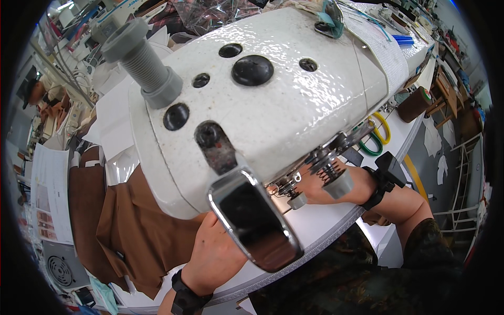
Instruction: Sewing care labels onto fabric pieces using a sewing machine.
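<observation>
A large white sewing machine head (294, 100) fills the middle of the view. My left hand (218, 257) lies by brown fabric (152, 231) at its near left end, the back of the hand showing. Its fingers are hidden behind a shiny metal guard plate (257, 218) and the machine. Reaching under the machine from the right is my right hand (325, 188), partly behind the grey tension knobs (337, 184). The fingers of that hand are also hidden, so what either hand grips does not show. Black straps with small devices circle both wrists.
Scissors with yellow and green handles (372, 144) lie on the white table (407, 134) beyond my right wrist. A brown thread cone (415, 105) stands farther back. Printed sheets (50, 184) and a grey fan vent (60, 268) are at the left. Another person (39, 92) is at the far left.
</observation>
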